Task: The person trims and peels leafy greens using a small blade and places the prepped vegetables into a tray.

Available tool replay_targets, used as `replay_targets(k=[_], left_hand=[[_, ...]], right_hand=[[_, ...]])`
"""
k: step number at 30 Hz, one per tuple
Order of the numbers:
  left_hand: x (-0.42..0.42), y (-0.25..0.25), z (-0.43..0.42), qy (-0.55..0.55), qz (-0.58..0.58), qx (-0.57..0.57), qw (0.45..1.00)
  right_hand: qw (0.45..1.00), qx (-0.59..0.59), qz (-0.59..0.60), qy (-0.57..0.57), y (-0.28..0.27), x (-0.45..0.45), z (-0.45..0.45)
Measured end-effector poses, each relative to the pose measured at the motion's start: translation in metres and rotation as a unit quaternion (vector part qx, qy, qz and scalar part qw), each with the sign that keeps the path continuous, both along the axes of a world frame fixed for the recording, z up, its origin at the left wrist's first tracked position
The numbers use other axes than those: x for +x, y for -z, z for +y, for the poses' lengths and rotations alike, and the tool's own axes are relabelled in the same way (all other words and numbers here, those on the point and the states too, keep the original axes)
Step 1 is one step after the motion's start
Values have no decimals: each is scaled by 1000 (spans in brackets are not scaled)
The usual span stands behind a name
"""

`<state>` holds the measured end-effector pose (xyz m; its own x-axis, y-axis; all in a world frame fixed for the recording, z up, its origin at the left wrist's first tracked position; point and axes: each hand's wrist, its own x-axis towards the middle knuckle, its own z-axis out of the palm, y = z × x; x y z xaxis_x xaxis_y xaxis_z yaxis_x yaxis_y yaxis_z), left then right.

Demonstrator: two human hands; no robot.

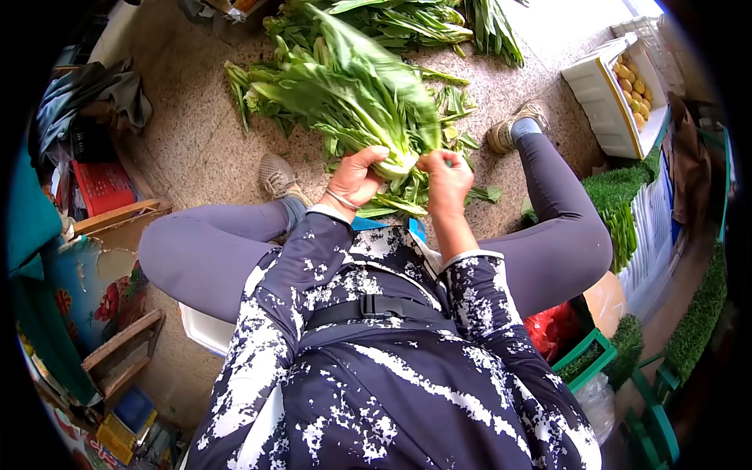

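Note:
My left hand (356,178) is closed around the pale stem end of a large head of leaf lettuce (352,102), its thumb lying along the base. The long green leaves point away from me, over the floor. Just right of the stem, my right hand (448,176) is closed in a pinch on a single lettuce leaf (427,129), blurred by motion. Its fingertips are partly hidden. Loose leaves (392,202) lie on the floor below and around both hands. Behind the held head sits a pile of more long-leaved greens (415,27).
A white foam box (603,98) holding yellowish round produce stands at the upper right. Green artificial turf (619,188) and a green crate (583,360) are on the right. To the left are a red basket (104,188) and a wooden frame (121,352). My shoes flank the greens.

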<state>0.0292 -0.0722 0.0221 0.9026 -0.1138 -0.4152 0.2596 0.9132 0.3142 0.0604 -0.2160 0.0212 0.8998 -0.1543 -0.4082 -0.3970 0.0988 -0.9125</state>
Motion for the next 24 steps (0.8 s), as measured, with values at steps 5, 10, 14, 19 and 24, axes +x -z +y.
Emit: replay_targets(k=[5, 10, 14, 19, 24], left_hand=[[-4, 8, 8, -23, 22, 68, 997], [-6, 4, 9, -43, 55, 181, 981], [-4, -10, 12, -52, 24, 177, 982], [-13, -2, 22, -37, 20, 156, 987], [-3, 18, 17, -26, -18, 115, 993]], right_hand=[[977, 85, 195, -26, 7, 7, -10], [951, -44, -99, -289, 9, -7, 13], [945, 6, -127, -301, 15, -10, 18], [954, 208, 56, -208, -11, -2, 16], [956, 168, 70, -229, -4, -1, 13]])
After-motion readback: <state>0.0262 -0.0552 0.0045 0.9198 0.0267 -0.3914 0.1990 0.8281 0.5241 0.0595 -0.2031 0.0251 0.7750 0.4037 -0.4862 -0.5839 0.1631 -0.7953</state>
